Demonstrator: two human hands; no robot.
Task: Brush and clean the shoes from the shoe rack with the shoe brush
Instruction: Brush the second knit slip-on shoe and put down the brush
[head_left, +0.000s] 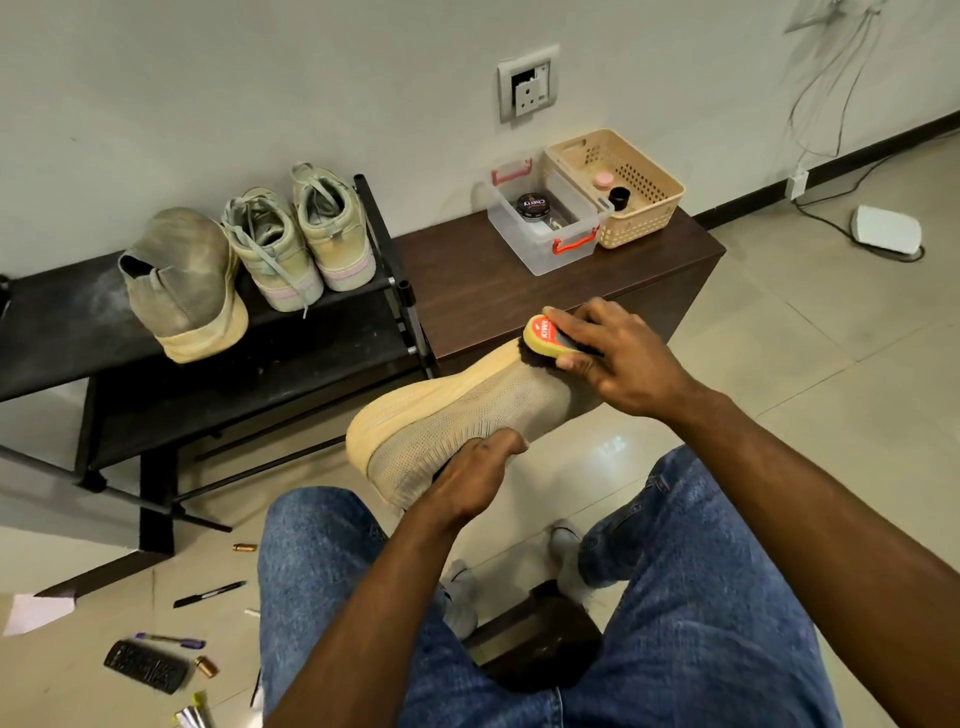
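A beige knit shoe (447, 415) with a yellow sole lies on its side in mid-air above my knees. My left hand (475, 475) grips it at the opening, fingers tucked inside. My right hand (618, 358) holds a yellow shoe brush (545, 340) with a red label, its dark bristles pressed against the shoe's toe end. On the black shoe rack (67, 322) at the left stand the matching beige shoe (182, 286) and a pair of pale green sneakers (301, 234).
A brown cabinet (467, 280) beside the rack carries a clear box (545, 228) with a polish tin and a beige basket (623, 182). Pens, a remote (145, 667) and batteries litter the floor at the lower left. A white device (885, 228) with cables lies at the right.
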